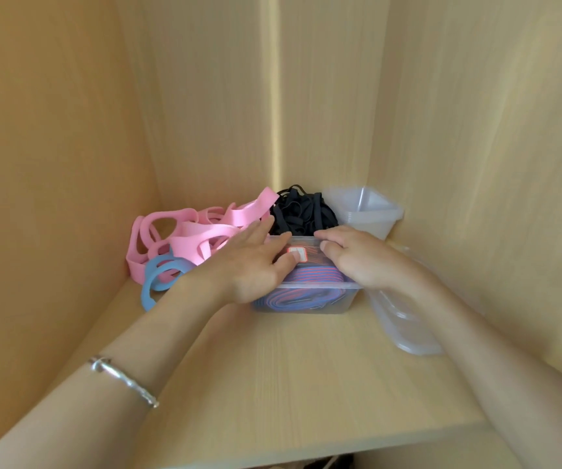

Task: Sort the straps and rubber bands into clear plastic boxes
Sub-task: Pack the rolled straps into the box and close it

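- Clear plastic box (306, 304) sat at the centre of the frame on the pale wooden shelf (289, 384), with both of your hands over its open top.
- Inside it lay the blue-and-red striped strap (310, 277), coiled and showing through the near wall.
- Your left hand (256, 262) came in from the lower left with its fingers straight and slightly spread across the box's far left rim. Its thumb rested on a white, red-edged label (298, 253) lying on the strap.
- Your right hand (350, 255) came in from the lower right with its fingers bent down onto the strap by the far rim. I could not tell whether they pinched it or only pressed on it.
- Pink bands (198, 238) were heaped to the left of centre, in the corner, touching your left fingertips.
- A blue band (158, 275) leaned at the front of that pink heap, just beside your left wrist.
- Black straps (301, 211) were piled directly behind the box, above your hands in the frame.
- A stack of empty clear boxes (367, 214) stood right of the black pile, tilted.
- More clear plastic pieces (408, 326) lay at the right of the frame, partly hidden under your right forearm.
- A silver bracelet (124, 380) circled your left wrist at the lower left.
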`<move>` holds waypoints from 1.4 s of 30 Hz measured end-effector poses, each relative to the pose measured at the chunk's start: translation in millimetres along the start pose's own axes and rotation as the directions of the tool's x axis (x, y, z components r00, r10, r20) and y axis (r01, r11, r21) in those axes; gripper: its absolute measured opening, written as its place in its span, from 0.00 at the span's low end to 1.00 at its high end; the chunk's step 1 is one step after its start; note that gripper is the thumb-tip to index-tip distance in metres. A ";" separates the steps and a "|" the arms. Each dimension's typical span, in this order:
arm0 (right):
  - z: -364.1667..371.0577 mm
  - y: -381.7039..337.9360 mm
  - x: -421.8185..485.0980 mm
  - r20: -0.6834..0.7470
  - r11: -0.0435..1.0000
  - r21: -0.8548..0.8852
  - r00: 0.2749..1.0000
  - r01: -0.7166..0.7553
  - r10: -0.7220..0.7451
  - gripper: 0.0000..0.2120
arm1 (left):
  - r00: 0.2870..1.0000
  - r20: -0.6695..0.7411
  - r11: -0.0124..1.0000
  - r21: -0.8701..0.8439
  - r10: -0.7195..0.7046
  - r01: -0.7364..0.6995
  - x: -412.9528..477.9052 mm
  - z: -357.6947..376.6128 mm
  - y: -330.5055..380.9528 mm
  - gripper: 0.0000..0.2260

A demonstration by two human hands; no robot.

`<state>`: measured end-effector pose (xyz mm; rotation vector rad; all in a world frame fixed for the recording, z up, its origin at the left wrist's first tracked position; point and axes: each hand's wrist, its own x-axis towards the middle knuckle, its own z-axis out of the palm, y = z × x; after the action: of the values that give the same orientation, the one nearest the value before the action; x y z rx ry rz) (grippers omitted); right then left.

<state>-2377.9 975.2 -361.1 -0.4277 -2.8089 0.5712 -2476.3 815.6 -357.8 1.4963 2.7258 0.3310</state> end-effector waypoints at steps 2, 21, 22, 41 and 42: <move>0.9 1.5 0.0 0.003 1.000 -0.017 1.000 -0.004 0.004 0.20 | 1.000 0.025 1.000 0.027 -0.004 0.003 -0.9 -1.4 3.3 0.25; -1.5 2.6 8.6 -0.032 0.998 0.067 0.999 -0.006 0.008 0.17 | 0.994 0.063 0.996 -0.029 -0.088 0.090 18.3 -4.3 -5.5 0.27; -2.6 2.0 8.9 -0.027 0.997 0.078 1.000 -0.014 0.016 0.17 | 0.995 0.055 0.995 -0.046 -0.088 0.091 19.3 -5.1 -5.2 0.27; 3.0 6.6 34.6 -0.109 0.992 0.095 0.990 -0.082 0.092 0.13 | 0.996 0.038 0.983 -0.165 -0.076 0.082 23.7 0.0 -4.0 0.27; 3.5 6.9 34.8 -0.111 0.992 0.095 0.989 -0.082 0.093 0.13 | 0.997 0.025 0.982 -0.176 -0.067 0.070 23.5 1.0 -4.7 0.27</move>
<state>-2409.6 991.6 -360.9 -0.5498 -2.6533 0.6665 -2492.9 833.0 -357.6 1.3511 2.6451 0.5385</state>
